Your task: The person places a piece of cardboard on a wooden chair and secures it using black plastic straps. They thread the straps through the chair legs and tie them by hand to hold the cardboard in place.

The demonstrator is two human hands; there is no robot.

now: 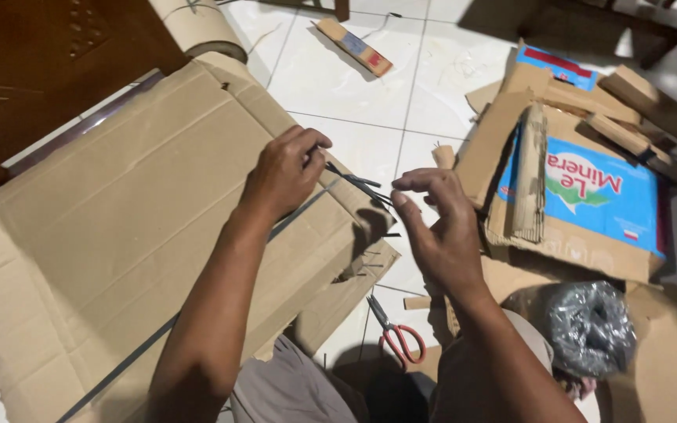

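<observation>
A large flattened brown cardboard sheet (119, 227) lies across my lap and the floor. My left hand (285, 171) rests on its right edge, fingers closed on a bundle of thin dark sticks (358, 186) that point right. My right hand (440, 227) hovers just right of the stick tips, fingers curled and apart, holding nothing. A few dark sticks (370, 262) are stuck into the sheet's edge below the hands.
Red-handled scissors (393, 333) lie on the white tile floor (354, 86) by my knee. A pile of cardboard with a blue-and-white printed box (589, 188) sits at right. A roll of grey plastic (589, 329) lies lower right. A cardboard tube (197, 27) and small box (354, 45) lie beyond.
</observation>
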